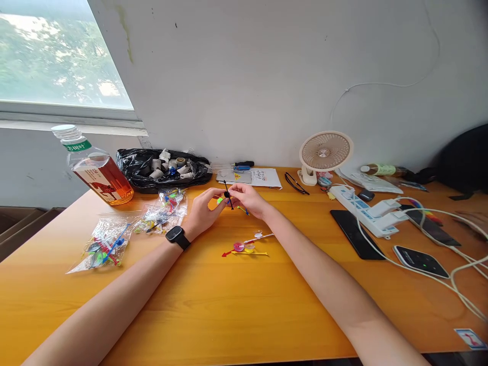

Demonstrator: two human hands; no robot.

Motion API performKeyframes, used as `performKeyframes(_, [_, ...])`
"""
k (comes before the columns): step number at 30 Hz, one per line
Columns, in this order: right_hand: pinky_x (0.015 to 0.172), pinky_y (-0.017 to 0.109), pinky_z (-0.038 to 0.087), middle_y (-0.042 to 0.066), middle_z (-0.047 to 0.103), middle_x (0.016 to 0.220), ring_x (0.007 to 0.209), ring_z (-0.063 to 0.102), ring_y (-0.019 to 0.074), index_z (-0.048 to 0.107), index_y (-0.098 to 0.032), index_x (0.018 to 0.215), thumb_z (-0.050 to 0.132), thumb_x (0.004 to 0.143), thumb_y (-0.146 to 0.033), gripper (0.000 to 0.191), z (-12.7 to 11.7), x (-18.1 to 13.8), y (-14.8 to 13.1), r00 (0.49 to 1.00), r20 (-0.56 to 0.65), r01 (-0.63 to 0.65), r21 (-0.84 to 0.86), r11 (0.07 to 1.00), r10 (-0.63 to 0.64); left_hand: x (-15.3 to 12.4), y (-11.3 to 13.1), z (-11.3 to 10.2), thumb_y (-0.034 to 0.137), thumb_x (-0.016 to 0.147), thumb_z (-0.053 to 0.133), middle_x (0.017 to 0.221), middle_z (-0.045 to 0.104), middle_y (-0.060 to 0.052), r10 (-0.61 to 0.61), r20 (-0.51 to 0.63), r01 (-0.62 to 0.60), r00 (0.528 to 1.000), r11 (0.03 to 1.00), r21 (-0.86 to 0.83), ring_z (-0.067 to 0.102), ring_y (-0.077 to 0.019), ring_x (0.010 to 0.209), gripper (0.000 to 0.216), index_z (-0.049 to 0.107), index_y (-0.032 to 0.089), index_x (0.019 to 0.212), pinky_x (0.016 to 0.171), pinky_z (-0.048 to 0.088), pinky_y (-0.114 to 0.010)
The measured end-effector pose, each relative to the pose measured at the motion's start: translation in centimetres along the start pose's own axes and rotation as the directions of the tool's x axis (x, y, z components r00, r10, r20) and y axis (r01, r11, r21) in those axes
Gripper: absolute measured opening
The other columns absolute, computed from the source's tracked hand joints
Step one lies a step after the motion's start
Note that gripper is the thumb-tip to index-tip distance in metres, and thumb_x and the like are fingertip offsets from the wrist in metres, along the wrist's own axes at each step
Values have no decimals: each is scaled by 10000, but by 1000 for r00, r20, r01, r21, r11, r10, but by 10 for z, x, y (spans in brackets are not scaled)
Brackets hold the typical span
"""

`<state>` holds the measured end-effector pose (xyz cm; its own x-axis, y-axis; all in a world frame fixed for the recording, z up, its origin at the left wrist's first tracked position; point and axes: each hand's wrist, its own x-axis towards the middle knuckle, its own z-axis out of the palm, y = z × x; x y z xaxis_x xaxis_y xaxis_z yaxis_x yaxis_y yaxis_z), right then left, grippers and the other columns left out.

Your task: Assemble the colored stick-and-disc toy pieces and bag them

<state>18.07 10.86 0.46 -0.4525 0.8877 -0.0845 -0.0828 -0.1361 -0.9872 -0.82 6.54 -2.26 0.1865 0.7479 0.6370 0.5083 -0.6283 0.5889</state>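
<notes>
Over the wooden table (190, 310), left hand (203, 211) and right hand (250, 201) angle inward, fingers (241, 189) pinching a black arrow (227, 194) between them.

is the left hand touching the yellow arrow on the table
Apart: the head view shows bare tabletop between the left hand and the yellow arrow.
</notes>
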Motion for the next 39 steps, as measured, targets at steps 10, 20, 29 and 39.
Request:
performKeyframes(10, [608,260,499,-22,642,695,607,586,128,591,-194,931,660,824,-203,127,8,-5,-8,986,83,162,-237,958,-146,-1,5,-5,203,932,646,1004,718,-46,101,-29,-101,994,995,2,671,-170,865,154,679,210,1082,815,566,-317])
performKeyframes(20, [544,214,353,-75,542,652,560,445,89,516,-211,884,637,775,-194,164,7,-15,-8,977,213,44,-264,963,13,-6,8,-5,235,859,696,782,712,-13,8,50,-3,999,994,-106,647,-141,684,52,667,195,873,665,531,-274])
performKeyframes(29, [560,236,368,-72,553,661,566,485,106,506,-219,942,634,745,-182,238,4,-12,-7,972,234,87,-271,959,-22,-6,3,-3,252,867,705,818,731,-26,-34,55,43,998,985,-169,655,-137,694,82,677,186,907,672,554,-266])
performKeyframes(39, [552,252,297,-78,511,693,565,390,114,541,-215,1031,569,882,-232,152,-4,-4,-1,990,85,142,-638,757,-115,-6,11,-5,245,841,684,745,700,-1,-43,136,63,990,988,-144,649,-127,641,72,631,196,842,627,533,-246])
